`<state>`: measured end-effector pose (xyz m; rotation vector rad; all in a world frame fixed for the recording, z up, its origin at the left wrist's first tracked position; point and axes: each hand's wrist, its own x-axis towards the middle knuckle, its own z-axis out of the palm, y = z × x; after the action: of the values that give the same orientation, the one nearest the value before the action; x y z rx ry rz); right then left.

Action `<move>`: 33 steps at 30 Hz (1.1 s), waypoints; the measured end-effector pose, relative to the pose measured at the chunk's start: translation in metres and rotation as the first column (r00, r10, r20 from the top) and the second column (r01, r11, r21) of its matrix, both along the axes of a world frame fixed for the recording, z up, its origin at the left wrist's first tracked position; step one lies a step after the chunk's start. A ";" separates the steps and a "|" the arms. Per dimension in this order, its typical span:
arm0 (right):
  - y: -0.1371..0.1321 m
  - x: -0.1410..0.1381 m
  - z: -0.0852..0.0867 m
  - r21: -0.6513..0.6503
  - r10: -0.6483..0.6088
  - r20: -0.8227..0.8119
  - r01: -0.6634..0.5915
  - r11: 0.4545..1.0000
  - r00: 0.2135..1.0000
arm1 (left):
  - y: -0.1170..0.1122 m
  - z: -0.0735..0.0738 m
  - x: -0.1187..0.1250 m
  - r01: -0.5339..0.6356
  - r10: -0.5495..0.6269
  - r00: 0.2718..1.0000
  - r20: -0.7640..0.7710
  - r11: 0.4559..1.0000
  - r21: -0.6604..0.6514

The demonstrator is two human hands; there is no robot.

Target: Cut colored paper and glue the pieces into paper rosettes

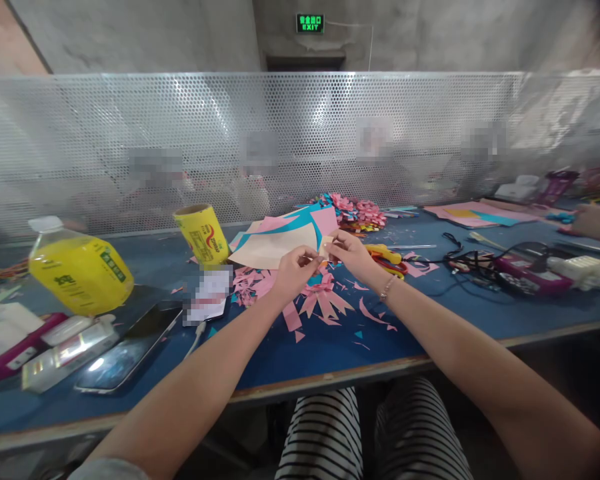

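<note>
My left hand [297,270] and my right hand [347,253] meet over the middle of the table. Between their fingertips is a small pale piece of paper [325,245], and both hands are closed in a pinch on it. Just below them lies a fringed pink paper flower [325,303] with some blue at its top. Behind my hands are cream paper sheets [275,245], with blue and pink ones among them. Scissors with yellow handles [387,257] lie right of my right wrist. Pink cut paper [250,285] is heaped beside my left hand.
A yellow cardboard roll [203,233], a yellow-labelled bottle [80,267] and two phones [130,347] stand or lie left. Finished-looking pink and blue paper flowers [350,210] are piled behind. A purple device with cables [530,275] sits right. A perforated metal screen [300,133] edges the back.
</note>
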<state>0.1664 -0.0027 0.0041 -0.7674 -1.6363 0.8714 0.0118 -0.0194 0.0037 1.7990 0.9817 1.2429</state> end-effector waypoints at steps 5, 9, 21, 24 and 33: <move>-0.002 0.000 0.001 -0.006 0.003 -0.019 -0.003 1.000 1.000 | -0.001 0.001 0.000 -0.008 0.009 1.000 -0.017 1.000 0.017; 0.001 0.001 0.000 0.042 -0.016 -0.036 0.017 0.999 0.999 | -0.001 0.000 0.000 -0.005 0.005 1.000 -0.030 1.000 0.015; 0.001 -0.001 0.000 0.006 0.052 -0.110 -0.052 0.999 0.993 | -0.005 0.003 0.002 -0.023 0.031 0.995 -0.097 0.996 0.081; 0.001 0.000 0.000 -0.003 0.064 -0.125 -0.065 0.998 0.990 | -0.005 0.003 0.001 -0.027 0.035 0.995 -0.097 0.997 0.078; 0.003 0.002 0.000 0.005 0.040 -0.178 -0.040 0.999 0.983 | -0.003 0.002 0.001 -0.021 0.022 0.999 -0.038 1.000 0.021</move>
<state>0.1681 0.0000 0.0042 -0.6386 -1.4974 0.9403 0.0124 -0.0223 0.0055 1.8392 1.0155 1.2402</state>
